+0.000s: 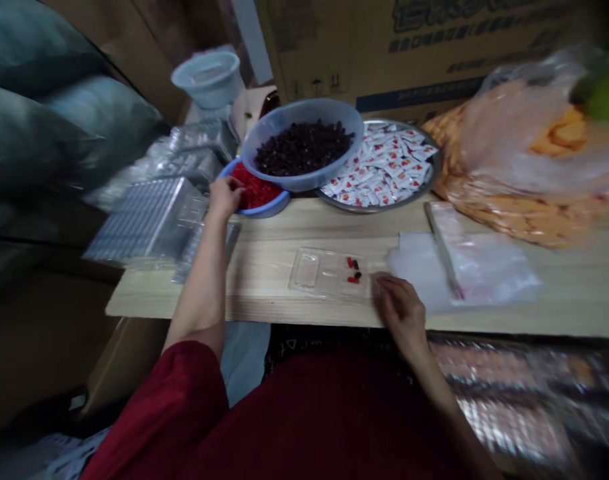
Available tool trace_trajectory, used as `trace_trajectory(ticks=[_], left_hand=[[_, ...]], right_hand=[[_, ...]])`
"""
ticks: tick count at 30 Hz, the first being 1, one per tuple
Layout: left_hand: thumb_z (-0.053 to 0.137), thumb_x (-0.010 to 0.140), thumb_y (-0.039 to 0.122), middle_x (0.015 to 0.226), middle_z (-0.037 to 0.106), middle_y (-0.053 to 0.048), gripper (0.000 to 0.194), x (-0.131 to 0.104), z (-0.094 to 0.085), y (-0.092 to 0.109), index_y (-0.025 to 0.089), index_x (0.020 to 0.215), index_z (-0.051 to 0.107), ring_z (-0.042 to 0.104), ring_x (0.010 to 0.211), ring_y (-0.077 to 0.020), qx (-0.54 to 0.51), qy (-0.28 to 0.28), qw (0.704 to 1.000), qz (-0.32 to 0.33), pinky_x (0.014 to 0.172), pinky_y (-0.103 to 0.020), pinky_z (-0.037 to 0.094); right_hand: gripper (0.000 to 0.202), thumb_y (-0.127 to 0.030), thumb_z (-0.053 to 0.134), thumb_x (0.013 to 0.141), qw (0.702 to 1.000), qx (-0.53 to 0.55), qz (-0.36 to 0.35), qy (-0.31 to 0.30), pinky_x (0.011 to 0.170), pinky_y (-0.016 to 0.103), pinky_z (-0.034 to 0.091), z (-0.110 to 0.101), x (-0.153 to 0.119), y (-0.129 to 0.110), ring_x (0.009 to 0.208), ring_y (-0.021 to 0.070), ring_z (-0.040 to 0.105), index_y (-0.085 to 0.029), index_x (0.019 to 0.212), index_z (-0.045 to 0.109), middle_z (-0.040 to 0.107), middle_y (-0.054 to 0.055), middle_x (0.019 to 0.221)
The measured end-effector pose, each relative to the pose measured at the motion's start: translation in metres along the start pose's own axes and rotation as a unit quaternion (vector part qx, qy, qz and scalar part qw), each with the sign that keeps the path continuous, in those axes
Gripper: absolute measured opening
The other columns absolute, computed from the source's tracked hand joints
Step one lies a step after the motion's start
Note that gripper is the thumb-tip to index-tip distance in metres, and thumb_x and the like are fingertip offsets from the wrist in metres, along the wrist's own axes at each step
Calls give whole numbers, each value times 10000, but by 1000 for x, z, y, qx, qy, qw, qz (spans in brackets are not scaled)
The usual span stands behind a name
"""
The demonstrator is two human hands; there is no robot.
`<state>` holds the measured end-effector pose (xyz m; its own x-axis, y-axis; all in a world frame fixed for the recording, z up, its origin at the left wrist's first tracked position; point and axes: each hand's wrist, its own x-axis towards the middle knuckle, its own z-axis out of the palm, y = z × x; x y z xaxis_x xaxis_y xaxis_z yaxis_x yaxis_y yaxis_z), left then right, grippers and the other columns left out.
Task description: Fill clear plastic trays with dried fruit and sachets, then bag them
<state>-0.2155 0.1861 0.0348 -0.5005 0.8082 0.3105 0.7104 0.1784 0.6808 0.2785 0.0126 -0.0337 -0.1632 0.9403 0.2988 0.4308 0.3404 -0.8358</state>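
My left hand (226,195) reaches to the rim of a blue bowl (270,211) of small red pieces (256,187). Its fingers are bent together over the near left side of the pieces, and whatever lies between the fingertips is hidden. On the table in front of me lies a clear plastic tray (326,275) with compartments. Two red and two dark pieces sit in its right-hand compartment. Just right of the tray my right hand (403,305) rests near the table edge, its fingers loosely curled with a gap to the thumb and nothing visible in them.
A larger bowl of dark pieces (304,148) overlaps the red one. Beside it stands a metal tray of small white packets (384,170). Stacked clear trays (142,217) are at left. Plastic bags (489,260) and a big bag of orange food (524,200) lie right.
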Motion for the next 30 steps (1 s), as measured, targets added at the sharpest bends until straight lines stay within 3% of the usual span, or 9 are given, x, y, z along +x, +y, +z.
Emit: trace_trajectory(ticks=[3, 6, 8, 11, 13, 16, 20, 24, 30], left_hand=[[659, 773, 152, 763, 659, 4, 100, -9, -1, 6, 173, 870, 648, 631, 808, -175, -45, 110, 993, -10, 893, -368, 552], [581, 896, 226, 811, 664, 42, 126, -49, -8, 37, 215, 1011, 630, 597, 719, -121, -107, 165, 980, 1, 777, -312, 572], [611, 913, 274, 837, 675, 33, 145, -94, -10, 69, 247, 1051, 646, 622, 712, -136, -150, 65, 985, 47, 721, -311, 564], [645, 918, 288, 883, 716, -17, 99, -172, 2, 118, 242, 993, 690, 667, 778, -176, -143, -180, 966, 121, 724, -332, 552], [611, 949, 250, 974, 728, -38, 100, -215, 18, 142, 243, 1001, 696, 684, 895, -188, -119, -320, 920, 193, 807, -343, 554], [543, 987, 194, 1059, 719, -68, 150, -256, 45, 157, 231, 1047, 675, 671, 1039, -208, -109, -436, 848, 280, 923, -371, 544], [560, 992, 235, 1108, 701, -102, 169, -269, 63, 152, 219, 1134, 650, 648, 1111, -246, -95, -460, 827, 309, 980, -417, 534], [539, 1006, 239, 1202, 686, -88, 245, -266, 58, 144, 260, 1234, 625, 632, 1180, -228, -126, -459, 836, 274, 1023, -419, 520], [517, 1013, 226, 1142, 711, -63, 205, -264, 54, 145, 254, 1141, 675, 647, 1130, -212, -122, -472, 829, 275, 983, -383, 517]], right_hand=[[269, -269, 522, 1016, 1000, -15, -1, 13, 1027, 496, 509, -5, 0, -3, 1165, 253, 611, -245, 1215, 701, 673, 100, 1220], [353, -244, 519, 1017, 998, -50, -37, -17, 1099, 528, 456, -1, 6, -7, 1289, 270, 533, -274, 1348, 640, 621, 93, 1362], [416, -225, 504, 1018, 994, -64, -71, -51, 1148, 554, 404, 6, 16, -9, 1375, 282, 456, -283, 1423, 584, 558, 84, 1466], [402, -209, 475, 1023, 992, -68, -99, -49, 1158, 565, 387, 12, 34, -9, 1384, 286, 438, -271, 1398, 605, 551, 82, 1478], [359, -210, 470, 1025, 994, -64, -89, -20, 1133, 549, 415, 12, 43, -8, 1330, 280, 486, -254, 1330, 652, 598, 94, 1406], [322, -239, 485, 1024, 997, -50, -56, -2, 1084, 520, 466, 5, 44, -8, 1246, 271, 553, -242, 1281, 680, 649, 108, 1294], [301, -271, 479, 1035, 999, -22, -28, -32, 1050, 507, 502, -1, 27, -13, 1193, 265, 591, -244, 1238, 699, 664, 112, 1244], [287, -282, 537, 1026, 998, -8, -40, -55, 1077, 516, 488, 5, 10, -16, 1251, 264, 561, -274, 1273, 682, 646, 95, 1274], [260, -242, 574, 1004, 989, -38, -95, -102, 1114, 544, 448, 15, 10, -7, 1323, 284, 477, -289, 1206, 730, 617, 76, 1344]])
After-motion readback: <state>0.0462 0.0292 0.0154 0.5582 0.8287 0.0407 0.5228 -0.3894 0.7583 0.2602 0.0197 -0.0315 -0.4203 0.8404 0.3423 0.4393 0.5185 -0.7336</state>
